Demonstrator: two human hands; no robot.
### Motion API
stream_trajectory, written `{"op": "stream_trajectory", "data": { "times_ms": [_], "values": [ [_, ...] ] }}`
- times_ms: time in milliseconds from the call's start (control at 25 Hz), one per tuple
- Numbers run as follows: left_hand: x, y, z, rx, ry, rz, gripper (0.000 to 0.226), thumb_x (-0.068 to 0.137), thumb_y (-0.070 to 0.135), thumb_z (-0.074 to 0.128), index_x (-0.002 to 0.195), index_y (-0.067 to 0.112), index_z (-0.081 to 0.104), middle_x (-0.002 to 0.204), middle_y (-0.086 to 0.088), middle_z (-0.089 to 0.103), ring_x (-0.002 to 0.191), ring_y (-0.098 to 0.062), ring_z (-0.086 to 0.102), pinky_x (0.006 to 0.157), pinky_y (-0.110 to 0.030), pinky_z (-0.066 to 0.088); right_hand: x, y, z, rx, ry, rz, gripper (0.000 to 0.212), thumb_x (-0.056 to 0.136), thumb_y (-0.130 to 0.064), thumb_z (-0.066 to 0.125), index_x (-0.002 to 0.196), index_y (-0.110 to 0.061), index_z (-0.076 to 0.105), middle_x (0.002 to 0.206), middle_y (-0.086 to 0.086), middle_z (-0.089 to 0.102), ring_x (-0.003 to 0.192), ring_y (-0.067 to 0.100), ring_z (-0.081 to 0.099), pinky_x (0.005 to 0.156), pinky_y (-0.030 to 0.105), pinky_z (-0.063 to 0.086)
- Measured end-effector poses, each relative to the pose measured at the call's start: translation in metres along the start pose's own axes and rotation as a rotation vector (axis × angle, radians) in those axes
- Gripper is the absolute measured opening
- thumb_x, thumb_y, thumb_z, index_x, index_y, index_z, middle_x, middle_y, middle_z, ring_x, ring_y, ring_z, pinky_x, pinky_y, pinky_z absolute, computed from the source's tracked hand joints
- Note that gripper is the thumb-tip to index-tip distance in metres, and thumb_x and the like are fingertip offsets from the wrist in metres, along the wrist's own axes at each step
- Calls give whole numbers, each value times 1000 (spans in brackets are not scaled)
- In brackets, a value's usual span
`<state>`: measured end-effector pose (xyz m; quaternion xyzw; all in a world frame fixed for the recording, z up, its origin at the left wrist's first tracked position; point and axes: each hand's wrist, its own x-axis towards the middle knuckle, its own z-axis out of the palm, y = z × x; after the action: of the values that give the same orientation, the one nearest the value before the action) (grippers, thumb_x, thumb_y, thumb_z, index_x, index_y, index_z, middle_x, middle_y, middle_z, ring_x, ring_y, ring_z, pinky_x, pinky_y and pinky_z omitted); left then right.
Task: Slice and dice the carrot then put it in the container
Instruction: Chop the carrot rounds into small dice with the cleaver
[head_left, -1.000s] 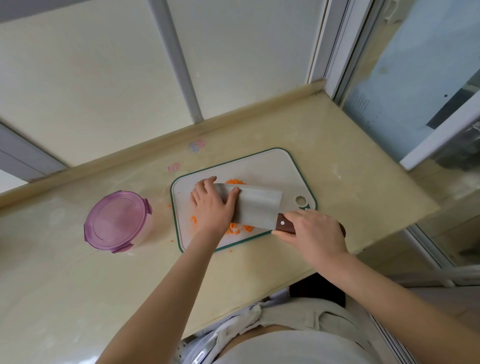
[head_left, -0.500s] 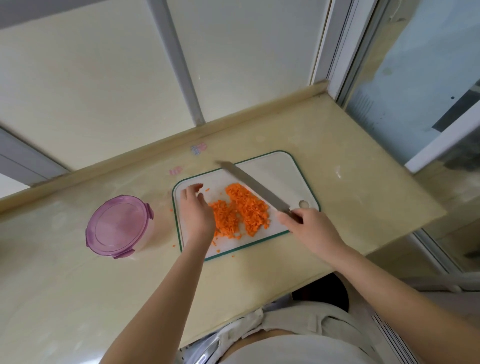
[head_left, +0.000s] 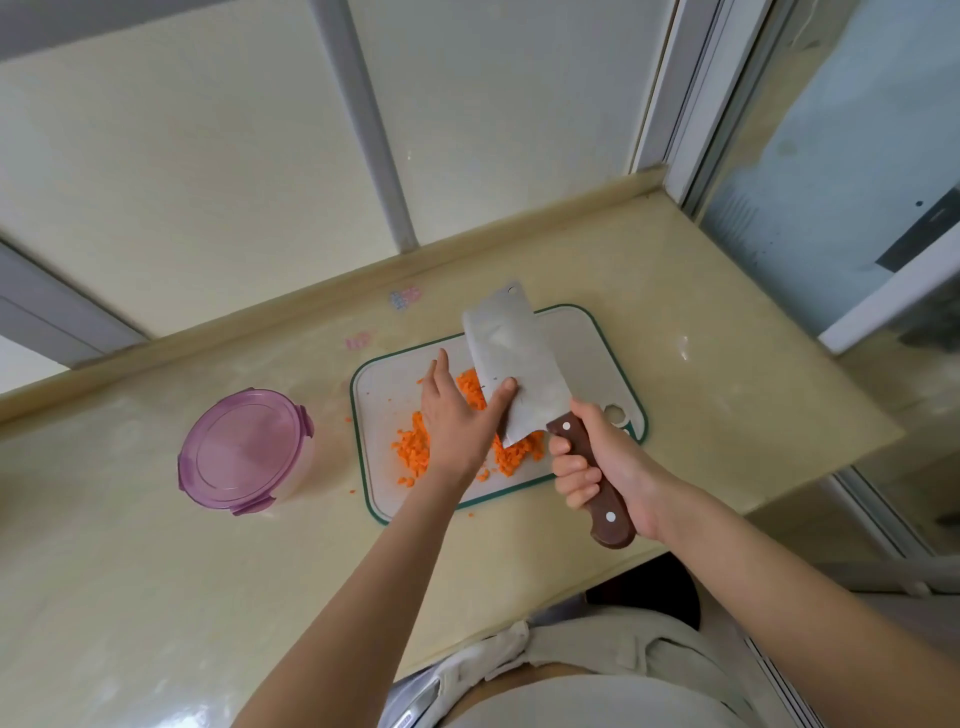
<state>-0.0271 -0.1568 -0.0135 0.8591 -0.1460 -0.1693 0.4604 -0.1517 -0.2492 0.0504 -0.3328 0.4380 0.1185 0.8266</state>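
Note:
Diced carrot (head_left: 413, 452) lies in an orange heap on the white cutting board (head_left: 576, 343), which has a green rim. My right hand (head_left: 605, 462) grips the wooden handle of a cleaver (head_left: 511, 364), blade lifted above the board with its flat side toward me. My left hand (head_left: 454, 415) hovers over the heap with fingers straight and its thumb touching the flat of the blade. The hand hides the middle of the heap. The container (head_left: 247, 449) stands left of the board, its purple lid on.
The beige countertop (head_left: 727, 395) ends in a front edge close to my body and a right edge by a glass sliding door (head_left: 841, 171). A raised ledge (head_left: 218, 335) and window frames run behind. A few carrot bits (head_left: 352, 490) lie off the board.
The cleaver has risen from the board and turned its flat side up. My left hand has moved from the heap's left side up to the blade, the thumb now touching it.

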Motion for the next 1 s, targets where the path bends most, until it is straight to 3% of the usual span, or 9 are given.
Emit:
{"op": "stream_trajectory", "data": {
  "times_ms": [240,360,520,640,840,920,1000],
  "values": [
    [24,-22,-18,1,194,-185,61,94,35,50,143,8,26,146,-13,27,133,-27,33,106,-36,29,-7,9,-12,-28,-71,88,52,95,-48,40,53,-17,43,48,-6,28,35,4,22,32,15,20],
    [15,-19,-21,14,234,-110,47,97,28,44,138,8,33,139,-11,35,126,-24,38,98,-27,29,-9,11,-14,-61,-47,64,51,95,-48,40,56,-17,43,49,-6,29,36,4,22,33,15,21],
    [-22,4,4,17,30,127,79,80,57,51,141,13,29,134,2,33,126,-11,28,106,-27,22,-6,10,-7,-15,-23,23,51,95,-49,38,56,-17,42,47,-6,29,34,5,22,32,16,20],
    [-28,3,17,39,25,120,93,74,66,47,145,13,21,142,-4,28,132,-15,23,108,-30,19,-5,10,-4,6,-8,-7,52,96,-49,37,55,-17,42,47,-5,30,34,5,22,32,16,20],
    [-18,-27,7,111,62,14,72,88,43,55,144,10,25,142,-13,31,132,-27,27,109,-39,24,-8,8,-7,-8,56,-62,53,97,-49,36,56,-16,42,47,-5,31,35,6,23,34,17,20],
    [-14,-39,-1,210,117,-59,53,90,33,56,135,11,38,132,-12,43,125,-29,36,104,-40,30,-9,3,-9,-43,77,-98,52,97,-49,35,58,-16,42,47,-5,33,35,6,24,35,17,21],
    [-11,-38,-2,224,162,-38,26,93,26,52,116,14,53,113,-6,56,113,-26,44,90,-31,32,-8,-1,-10,-52,95,-105,51,97,-48,35,58,-16,41,47,-5,33,35,6,24,35,17,21]
  ]
}}
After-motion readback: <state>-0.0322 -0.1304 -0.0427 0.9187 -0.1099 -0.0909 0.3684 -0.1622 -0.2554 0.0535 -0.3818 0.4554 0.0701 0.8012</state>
